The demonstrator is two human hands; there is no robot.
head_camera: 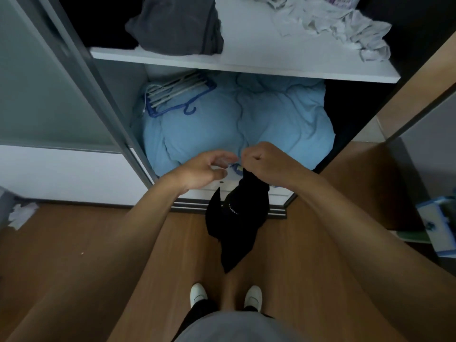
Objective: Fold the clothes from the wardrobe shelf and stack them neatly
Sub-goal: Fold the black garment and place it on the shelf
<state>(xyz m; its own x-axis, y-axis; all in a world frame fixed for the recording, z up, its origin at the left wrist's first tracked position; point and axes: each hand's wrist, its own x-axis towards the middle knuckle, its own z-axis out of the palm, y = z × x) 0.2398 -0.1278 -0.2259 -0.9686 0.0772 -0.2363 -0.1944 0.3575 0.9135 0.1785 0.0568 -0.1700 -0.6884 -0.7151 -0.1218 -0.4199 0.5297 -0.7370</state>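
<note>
A black garment [237, 223] with small white lettering hangs down in front of the wardrobe, gripped at its top by my right hand [264, 164]. My left hand [207, 171] hovers just left of it, fingers loosely curved and holding nothing. On the white shelf [246, 65] above lie a folded dark grey garment [177, 23] at the left and crumpled light grey clothes [345, 25] at the right.
Below the shelf a light blue duvet [234, 124] fills the wardrobe bottom, with blue and white hangers [172, 95] on it. A sliding door [49, 82] stands at the left. Crumpled white paper [22, 214] and a blue-white box [436, 225] lie on the wooden floor.
</note>
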